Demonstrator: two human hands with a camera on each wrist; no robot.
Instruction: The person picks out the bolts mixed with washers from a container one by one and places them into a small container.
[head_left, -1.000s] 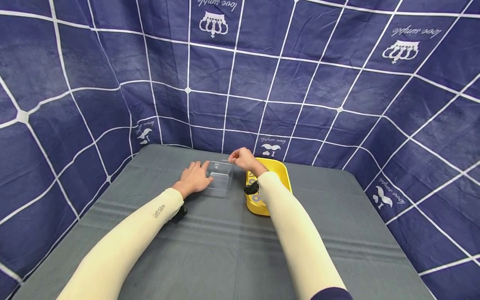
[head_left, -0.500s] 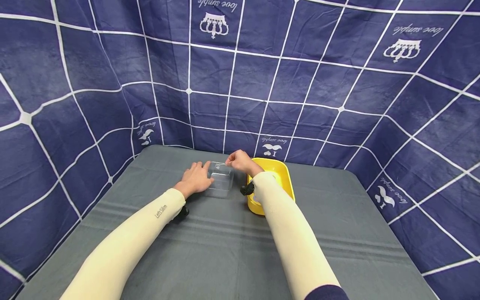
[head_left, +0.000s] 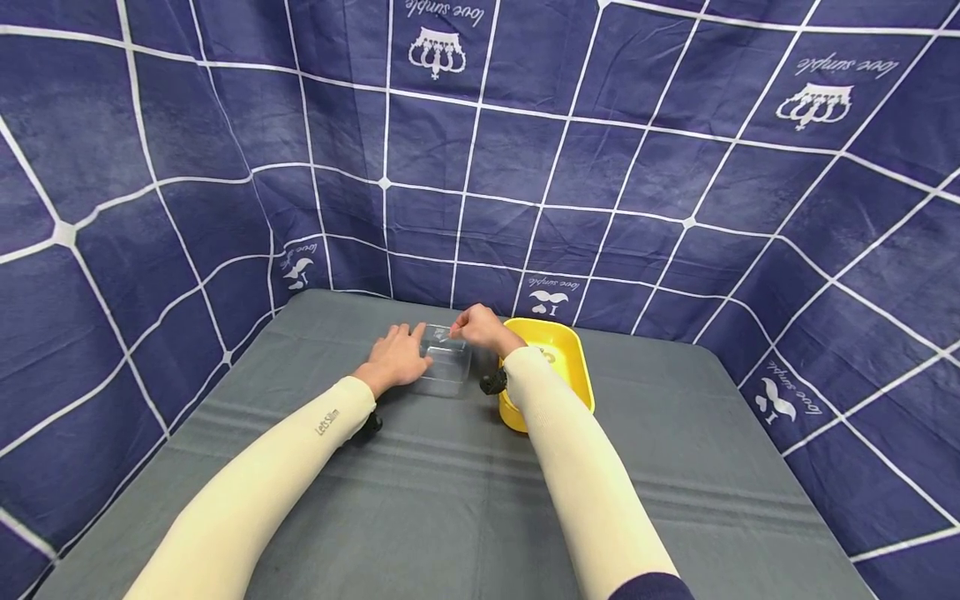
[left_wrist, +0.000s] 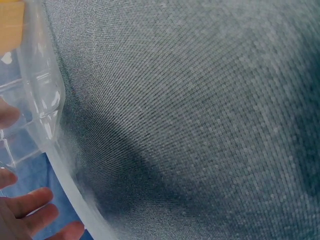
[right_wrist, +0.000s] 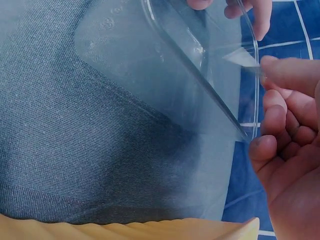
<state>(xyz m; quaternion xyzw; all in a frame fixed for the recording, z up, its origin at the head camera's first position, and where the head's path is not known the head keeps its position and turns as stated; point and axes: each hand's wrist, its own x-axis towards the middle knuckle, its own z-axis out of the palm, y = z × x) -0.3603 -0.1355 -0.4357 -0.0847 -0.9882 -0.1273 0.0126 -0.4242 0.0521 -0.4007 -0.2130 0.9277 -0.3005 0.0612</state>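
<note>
A clear plastic box (head_left: 444,367) sits on the grey table at the back, its walls see-through. My left hand (head_left: 397,357) rests against its left side with the fingers spread and fairly straight; its fingers (left_wrist: 36,220) also show in the left wrist view. Over the box's back right corner, my right hand (head_left: 483,327) pinches a small, thin, clear piece (right_wrist: 241,58) between thumb and forefinger. What that piece is, I cannot tell. The other fingers of this hand are curled. Beside the box on the right stands a yellow tray (head_left: 583,379), partly hidden by my right forearm.
A grey ring-shaped print or piece (head_left: 550,358) shows inside the yellow tray. Dark blue curtains (head_left: 570,167) with white lines close in the back and both sides of the grey table (head_left: 420,517).
My right hand has shifted slightly left and down, bringing the clear piece from above the box's right edge to over its back right part. My left hand stays put on the box.
</note>
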